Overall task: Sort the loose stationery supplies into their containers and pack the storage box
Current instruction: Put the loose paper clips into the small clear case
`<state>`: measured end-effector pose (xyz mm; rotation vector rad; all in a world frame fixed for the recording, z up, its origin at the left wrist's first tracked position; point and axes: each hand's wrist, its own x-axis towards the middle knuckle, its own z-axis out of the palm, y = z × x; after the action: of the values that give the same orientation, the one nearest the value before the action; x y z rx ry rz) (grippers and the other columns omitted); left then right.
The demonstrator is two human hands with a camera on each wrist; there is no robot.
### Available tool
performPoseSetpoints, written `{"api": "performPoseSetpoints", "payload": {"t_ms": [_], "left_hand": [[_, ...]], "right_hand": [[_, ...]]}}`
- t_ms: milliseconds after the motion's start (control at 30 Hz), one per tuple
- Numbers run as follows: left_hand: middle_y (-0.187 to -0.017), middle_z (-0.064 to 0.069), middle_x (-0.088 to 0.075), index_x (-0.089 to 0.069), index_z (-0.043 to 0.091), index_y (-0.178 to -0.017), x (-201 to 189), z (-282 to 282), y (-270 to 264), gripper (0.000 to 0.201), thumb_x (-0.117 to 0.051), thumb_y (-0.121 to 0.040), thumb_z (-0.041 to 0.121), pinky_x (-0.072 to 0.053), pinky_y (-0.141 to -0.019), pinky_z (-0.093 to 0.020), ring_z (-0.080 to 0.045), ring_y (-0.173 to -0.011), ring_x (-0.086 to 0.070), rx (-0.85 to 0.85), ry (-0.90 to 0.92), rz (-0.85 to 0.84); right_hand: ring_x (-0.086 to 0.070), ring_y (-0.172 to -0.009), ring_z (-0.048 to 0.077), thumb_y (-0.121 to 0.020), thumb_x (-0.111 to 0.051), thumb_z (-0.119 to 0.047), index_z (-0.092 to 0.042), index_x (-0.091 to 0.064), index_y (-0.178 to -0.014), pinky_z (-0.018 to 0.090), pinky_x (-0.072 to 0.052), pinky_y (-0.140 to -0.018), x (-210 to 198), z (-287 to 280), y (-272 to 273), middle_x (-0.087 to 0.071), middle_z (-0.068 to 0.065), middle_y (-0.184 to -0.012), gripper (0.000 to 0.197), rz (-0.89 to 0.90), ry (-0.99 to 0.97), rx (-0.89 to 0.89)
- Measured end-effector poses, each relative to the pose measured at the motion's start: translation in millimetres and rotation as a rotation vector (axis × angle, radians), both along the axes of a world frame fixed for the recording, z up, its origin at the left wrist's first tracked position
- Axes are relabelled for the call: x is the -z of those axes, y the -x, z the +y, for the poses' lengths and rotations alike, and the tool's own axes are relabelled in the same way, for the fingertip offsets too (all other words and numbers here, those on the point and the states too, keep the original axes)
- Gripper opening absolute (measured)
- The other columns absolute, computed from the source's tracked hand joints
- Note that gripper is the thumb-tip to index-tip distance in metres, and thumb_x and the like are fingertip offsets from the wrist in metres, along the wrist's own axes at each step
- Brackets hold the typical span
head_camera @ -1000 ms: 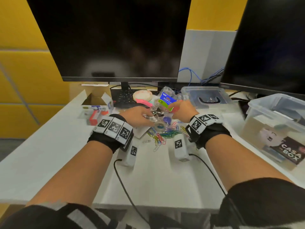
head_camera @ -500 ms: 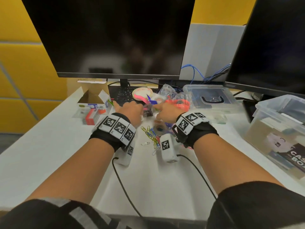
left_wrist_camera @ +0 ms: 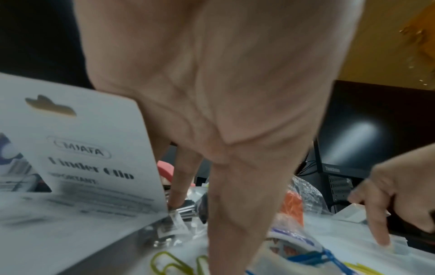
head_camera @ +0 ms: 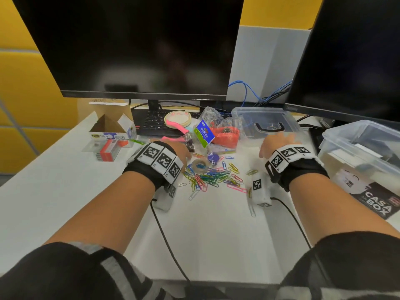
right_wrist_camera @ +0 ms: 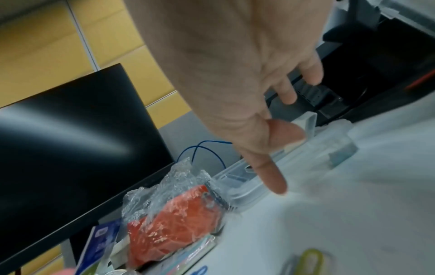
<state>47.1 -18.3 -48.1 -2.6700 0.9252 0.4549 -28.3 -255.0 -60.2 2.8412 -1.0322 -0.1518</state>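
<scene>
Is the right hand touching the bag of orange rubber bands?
Apart. The right wrist view shows the right hand above the white table, with bare surface between its fingers and the orange rubber-band bag.

I'm seeing bare forearms running out of dark sleeves [head_camera: 71, 276] with grey stripes. Each wrist is wearing a black band: the left wrist band [head_camera: 149, 172] and the right wrist band [head_camera: 296, 169] are both carrying white tiles printed with black square codes. A white camera block [head_camera: 259, 189] with its own code is hanging under each band, trailing a thin black cable [head_camera: 166, 239].
</scene>
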Motion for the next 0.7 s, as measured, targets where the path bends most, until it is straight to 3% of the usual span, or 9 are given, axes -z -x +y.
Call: {"api": "performPoseSetpoints", "payload": {"t_ms": [167, 300, 400, 500, 600, 700], "left_hand": [[-0.14, 0.001, -0.048, -0.049, 0.028, -0.135, 1.7, -2.2, -0.4, 0.049, -0.059, -0.088, 0.024, -0.039, -0.105, -0.035, -0.022, -0.125, -0.047, -0.029, 0.039, -0.013], [-0.141, 0.0, -0.047, -0.048, 0.026, -0.137, 0.7, -1.6, 2.3, 0.05, -0.058, -0.088, 0.021, -0.037, -0.104, -0.033, -0.022, -0.126, -0.046, -0.045, 0.055, -0.007], [-0.142, -0.001, -0.047, -0.047, 0.024, -0.138, 0.4, -1.5, 4.6, 0.051, -0.058, -0.088, 0.02, -0.037, -0.105, -0.034, -0.023, -0.127, -0.046, -0.065, 0.078, -0.013], [-0.144, -0.002, -0.042, -0.046, 0.029, -0.139, -1.9, -3.2, 10.7, 0.052, -0.057, -0.089, 0.022, -0.031, -0.108, -0.042, -0.025, -0.132, -0.039, -0.074, 0.077, -0.055], [-0.146, 0.0, -0.035, -0.042, 0.043, -0.138, -6.4, -5.2, 19.4, 0.055, -0.058, -0.087, 0.028, -0.021, -0.107, -0.058, -0.027, -0.136, -0.03, -0.1, 0.046, -0.132], [-0.148, 0.0, -0.034, -0.041, 0.037, -0.14, -10.4, -7.6, 22.4, 0.051, -0.052, -0.092, 0.023, -0.025, -0.108, -0.053, -0.026, -0.136, -0.032, -0.053, 0.05, -0.102]], "right_hand": [[-0.049, -0.114, 0.036, -0.086, -0.048, -0.014, -0.008, -0.058, -0.114, 0.053, -0.031, -0.103, 17.0, -10.8, -1.9, -0.058, 0.014, -0.118, 0.031, 0.068, -0.019, -0.04], [-0.045, -0.12, 0.036, -0.092, -0.043, -0.01, -0.004, -0.055, -0.117, 0.051, -0.032, -0.105, 9.2, -7.7, 4.5, -0.054, 0.015, -0.124, 0.028, 0.039, -0.062, -0.026], [-0.047, -0.121, 0.034, -0.096, -0.04, -0.011, -0.003, -0.054, -0.121, 0.043, -0.035, -0.105, 5.4, -5.8, 6.7, -0.053, 0.016, -0.129, 0.03, 0.028, -0.071, -0.045], [-0.04, -0.126, 0.03, -0.097, -0.039, -0.011, -0.012, -0.051, -0.13, 0.039, -0.032, -0.106, -2.2, 0.5, 12.2, -0.044, 0.013, -0.135, 0.035, 0.052, -0.027, -0.084], [-0.028, -0.13, 0.034, -0.095, -0.042, -0.014, -0.022, -0.053, -0.128, 0.045, -0.025, -0.11, 0.0, 1.0, 9.2, -0.033, 0.01, -0.14, 0.036, 0.147, 0.01, -0.066], [-0.033, -0.13, 0.036, -0.083, -0.051, -0.022, -0.029, -0.052, -0.128, 0.055, -0.032, -0.104, 17.9, -7.1, -0.7, -0.032, 0.007, -0.143, 0.046, 0.225, -0.022, -0.114]]}}
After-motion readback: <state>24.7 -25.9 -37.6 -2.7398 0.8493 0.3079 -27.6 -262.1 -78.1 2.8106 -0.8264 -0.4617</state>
